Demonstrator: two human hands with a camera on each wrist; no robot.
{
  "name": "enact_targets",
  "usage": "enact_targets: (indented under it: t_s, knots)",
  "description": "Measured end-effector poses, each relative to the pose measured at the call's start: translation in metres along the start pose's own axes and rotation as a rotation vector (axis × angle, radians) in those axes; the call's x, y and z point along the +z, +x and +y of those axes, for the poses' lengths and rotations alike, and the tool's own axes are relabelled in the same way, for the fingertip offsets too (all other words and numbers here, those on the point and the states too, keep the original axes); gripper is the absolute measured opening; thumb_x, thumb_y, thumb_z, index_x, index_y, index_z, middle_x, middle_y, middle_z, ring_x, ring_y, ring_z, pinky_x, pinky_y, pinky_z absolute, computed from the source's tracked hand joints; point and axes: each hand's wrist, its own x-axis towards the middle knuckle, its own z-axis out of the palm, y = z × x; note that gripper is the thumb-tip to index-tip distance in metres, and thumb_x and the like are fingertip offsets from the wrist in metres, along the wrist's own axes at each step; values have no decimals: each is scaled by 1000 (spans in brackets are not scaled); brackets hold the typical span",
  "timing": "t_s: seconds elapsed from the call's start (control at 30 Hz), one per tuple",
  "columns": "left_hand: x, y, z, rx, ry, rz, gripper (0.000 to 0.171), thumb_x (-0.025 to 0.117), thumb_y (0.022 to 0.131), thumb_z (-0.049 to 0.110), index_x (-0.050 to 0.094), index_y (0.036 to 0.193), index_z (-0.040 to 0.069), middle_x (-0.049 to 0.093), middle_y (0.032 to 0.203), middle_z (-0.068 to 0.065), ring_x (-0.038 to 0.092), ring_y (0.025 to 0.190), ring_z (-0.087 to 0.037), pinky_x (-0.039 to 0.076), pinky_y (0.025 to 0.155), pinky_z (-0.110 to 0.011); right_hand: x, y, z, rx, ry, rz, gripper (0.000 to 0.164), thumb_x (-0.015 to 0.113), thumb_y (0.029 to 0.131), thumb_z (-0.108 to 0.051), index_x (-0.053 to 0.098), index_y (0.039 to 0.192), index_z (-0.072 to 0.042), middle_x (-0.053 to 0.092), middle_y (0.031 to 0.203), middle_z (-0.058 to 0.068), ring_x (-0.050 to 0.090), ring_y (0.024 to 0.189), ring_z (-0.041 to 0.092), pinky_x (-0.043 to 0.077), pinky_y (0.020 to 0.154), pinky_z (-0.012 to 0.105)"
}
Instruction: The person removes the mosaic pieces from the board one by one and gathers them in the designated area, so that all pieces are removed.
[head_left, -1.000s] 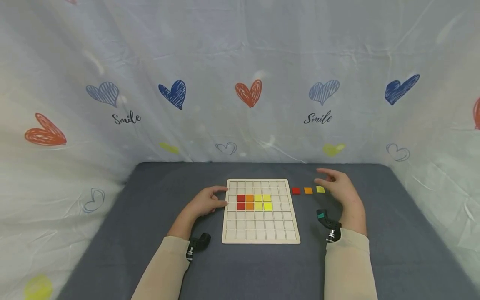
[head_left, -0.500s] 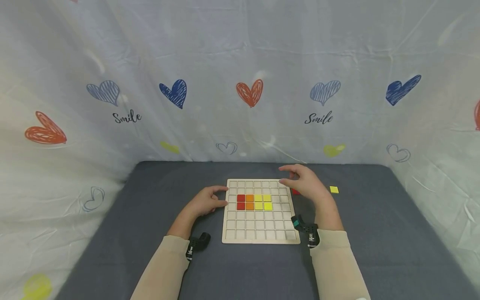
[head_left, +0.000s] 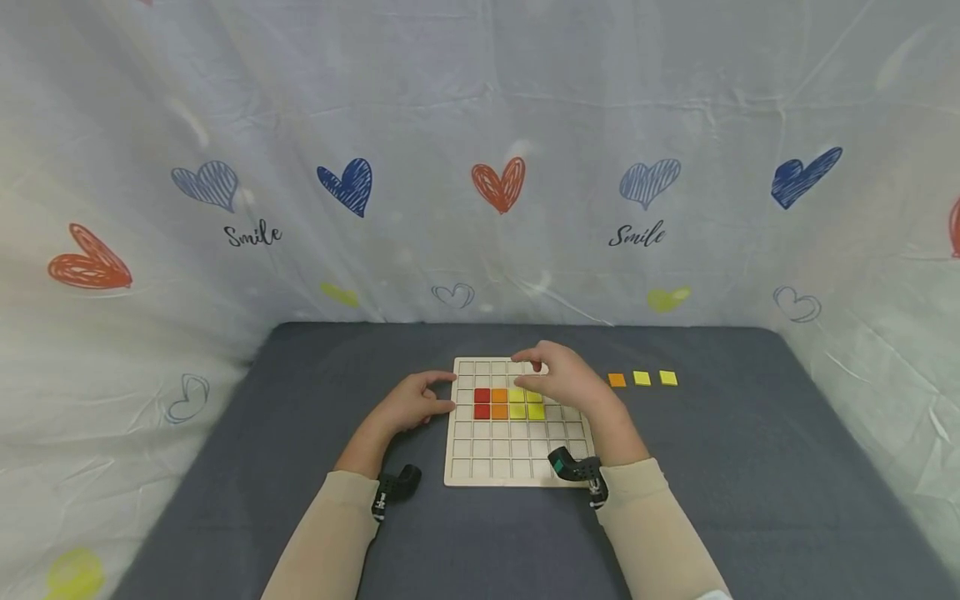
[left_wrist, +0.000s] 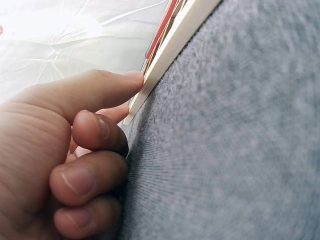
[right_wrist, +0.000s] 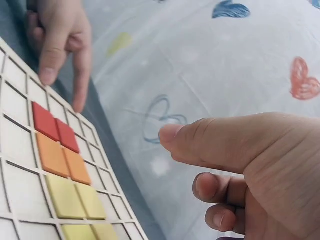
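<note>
A pale wooden grid board (head_left: 510, 467) lies on the dark table, bearing two red tiles (head_left: 482, 412), two orange tiles (head_left: 499, 412) and several yellow tiles (head_left: 536, 412) in two rows. At its left edge, the thumb and index finger of my left hand (head_left: 408, 402) touch the rim; the other fingers are curled, as the left wrist view shows. Over the upper right of the board is my right hand (head_left: 562, 379), thumb and index finger apart. No tile is visible between them in the head view; in the right wrist view, the thumb (right_wrist: 200, 140) hides the index finger.
Right of the board lie one loose orange tile (head_left: 617, 380) and two loose yellow tiles (head_left: 641, 378). Behind the grey table cover (head_left: 360, 342) hangs a white curtain (head_left: 420, 100) printed with hearts.
My right hand has moved left from beside the loose tiles to over the board. The loose red tile seen earlier is out of sight near the hand. My left hand stays put.
</note>
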Motion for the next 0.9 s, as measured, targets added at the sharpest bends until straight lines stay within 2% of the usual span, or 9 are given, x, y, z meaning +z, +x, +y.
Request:
enact_targets:
  t_s: [0.3,0.43,0.57,0.73,0.9]
  knots:
    - [1,1,0,-12,16,-6,58,80,91,19,59,145,17,48,51,-2,32,39,-13,30,39,-29,22,9,-16,19,-19,-83,38,74,97,-24,71,132,-10,51,89,3,46,78,20,36,66,35]
    - [0,2,0,-15,22,-6,57,80,92,19,60,145,18,48,51,-2,32,39,-13,30,39,-30,32,13,-18,-29,-64,-103,33,73,98,-20,73,128,-8,54,87,1,46,75,18,38,66,34]
    - [0,1,1,-20,21,-5,58,80,91,19,60,145,17,47,51,-1,32,39,-13,30,39,-29,45,18,-17,-81,-161,-91,29,71,98,-19,75,123,-6,59,88,0,49,75,17,43,67,33]
    - [0,1,2,-23,12,-2,58,80,91,19,59,145,17,47,51,-1,32,39,-13,29,40,-29,57,18,-13,-90,-298,-66,28,65,100,-18,75,124,-8,61,95,1,53,81,17,46,74,36]
    - [0,1,2,-25,13,1,58,80,91,19,60,145,18,47,51,-1,32,38,-13,29,39,-30,62,18,-13,-87,-311,-45,28,63,98,-13,75,123,-10,62,96,2,56,84,19,46,76,38]
